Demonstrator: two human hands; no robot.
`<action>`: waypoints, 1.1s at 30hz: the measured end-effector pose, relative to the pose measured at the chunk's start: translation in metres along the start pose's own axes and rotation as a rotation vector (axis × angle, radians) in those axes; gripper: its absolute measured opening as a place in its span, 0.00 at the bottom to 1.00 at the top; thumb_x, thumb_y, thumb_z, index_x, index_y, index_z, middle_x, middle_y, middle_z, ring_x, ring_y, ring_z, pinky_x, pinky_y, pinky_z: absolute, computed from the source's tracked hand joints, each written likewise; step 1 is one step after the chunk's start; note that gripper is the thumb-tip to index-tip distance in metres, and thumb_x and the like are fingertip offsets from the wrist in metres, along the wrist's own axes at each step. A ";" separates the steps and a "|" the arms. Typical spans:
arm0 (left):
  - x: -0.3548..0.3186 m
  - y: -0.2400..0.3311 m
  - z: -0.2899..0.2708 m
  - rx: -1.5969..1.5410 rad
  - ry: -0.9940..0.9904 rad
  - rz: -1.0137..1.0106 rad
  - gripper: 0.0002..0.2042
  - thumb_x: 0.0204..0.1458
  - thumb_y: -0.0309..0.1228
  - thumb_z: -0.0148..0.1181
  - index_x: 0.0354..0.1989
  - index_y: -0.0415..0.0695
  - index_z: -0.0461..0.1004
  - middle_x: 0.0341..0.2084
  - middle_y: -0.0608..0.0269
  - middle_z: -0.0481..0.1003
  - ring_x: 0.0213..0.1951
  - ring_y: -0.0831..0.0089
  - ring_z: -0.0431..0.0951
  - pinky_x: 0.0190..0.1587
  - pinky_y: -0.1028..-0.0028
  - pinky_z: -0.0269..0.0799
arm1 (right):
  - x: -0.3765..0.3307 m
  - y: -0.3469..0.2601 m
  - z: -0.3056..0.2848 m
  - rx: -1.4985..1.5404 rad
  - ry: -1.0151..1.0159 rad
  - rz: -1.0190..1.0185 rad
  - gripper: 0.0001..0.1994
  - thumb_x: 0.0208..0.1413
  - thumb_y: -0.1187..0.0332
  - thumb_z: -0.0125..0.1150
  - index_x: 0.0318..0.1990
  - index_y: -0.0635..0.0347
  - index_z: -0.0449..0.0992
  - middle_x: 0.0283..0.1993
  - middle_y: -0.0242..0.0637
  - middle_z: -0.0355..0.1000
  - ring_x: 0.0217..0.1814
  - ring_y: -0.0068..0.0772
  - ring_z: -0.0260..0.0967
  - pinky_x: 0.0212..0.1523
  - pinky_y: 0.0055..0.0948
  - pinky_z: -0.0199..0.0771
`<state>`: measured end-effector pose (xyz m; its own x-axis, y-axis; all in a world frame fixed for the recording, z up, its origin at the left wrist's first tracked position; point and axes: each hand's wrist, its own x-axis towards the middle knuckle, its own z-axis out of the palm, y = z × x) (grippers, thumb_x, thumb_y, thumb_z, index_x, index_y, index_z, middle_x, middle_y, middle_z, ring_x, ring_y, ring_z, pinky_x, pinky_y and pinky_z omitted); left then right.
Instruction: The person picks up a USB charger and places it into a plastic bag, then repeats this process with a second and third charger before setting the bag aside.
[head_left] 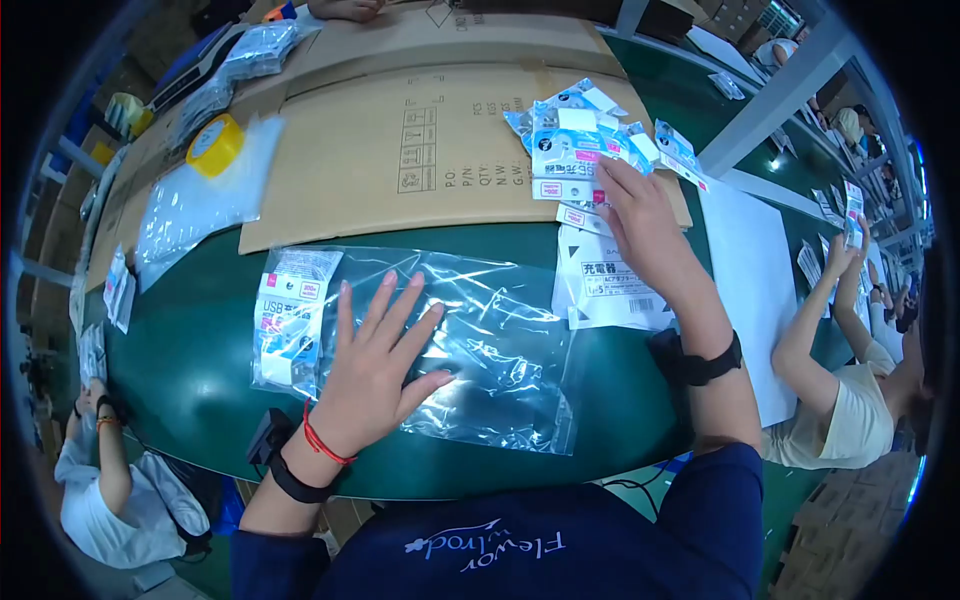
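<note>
Head view showed a green tabletop (pixel 185 410), a printed cardboard sheet (pixel 350 165) covering much of its far part. Nearer lay a clear plastic bag (pixel 500 365), the left hand (pixel 380 365) palm-down over it — grip spread wide, holding nothing. A heap of blue-and-white packs (pixel 570 150) overlapped on the cardboard's right end; the right hand (pixel 642 215) had its fingertips at the packs, but whether that grip was closed on any, I could not tell. One single blue-and-white pack (pixel 290 310) lay at the bag's left end, inside or beneath the film. Pulling a lower pack would probably have sent the loose heap sliding. The slick bag might have skidded or creased under sideways palm pressure — dragging the single pack askew.
</note>
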<state>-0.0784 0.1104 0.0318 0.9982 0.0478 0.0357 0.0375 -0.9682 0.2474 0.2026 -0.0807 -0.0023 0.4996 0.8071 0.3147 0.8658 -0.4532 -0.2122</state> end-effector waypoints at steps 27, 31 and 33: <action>-0.025 0.012 0.032 -1.166 0.593 -0.406 0.21 0.57 0.22 0.50 0.59 0.34 0.59 0.53 0.54 0.67 0.54 0.65 0.68 0.58 0.69 0.60 | 0.013 -0.113 -0.031 0.815 -0.193 -0.407 0.24 0.58 0.69 0.53 0.63 0.53 0.61 0.67 0.50 0.54 0.68 0.54 0.53 0.65 0.42 0.55; -0.026 0.019 0.030 -1.532 0.782 -0.420 0.18 0.58 0.23 0.49 0.57 0.36 0.61 0.51 0.57 0.69 0.52 0.68 0.70 0.57 0.70 0.62 | 0.044 -0.019 0.021 0.200 0.016 0.108 0.26 0.55 0.72 0.53 0.64 0.58 0.59 0.66 0.54 0.55 0.68 0.54 0.53 0.66 0.43 0.55; -0.028 0.024 0.027 -1.648 0.814 -0.451 0.16 0.58 0.24 0.49 0.55 0.37 0.63 0.51 0.57 0.69 0.52 0.70 0.70 0.57 0.69 0.63 | 0.048 0.030 0.024 -0.112 -0.034 0.346 0.28 0.54 0.71 0.54 0.64 0.59 0.58 0.64 0.59 0.56 0.67 0.55 0.53 0.63 0.43 0.59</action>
<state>-0.1046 0.0790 0.0101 0.6474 0.7618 -0.0234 -0.3134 0.2941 0.9029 0.2517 -0.0462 -0.0152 0.7640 0.6099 0.2106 0.6442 -0.7389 -0.1974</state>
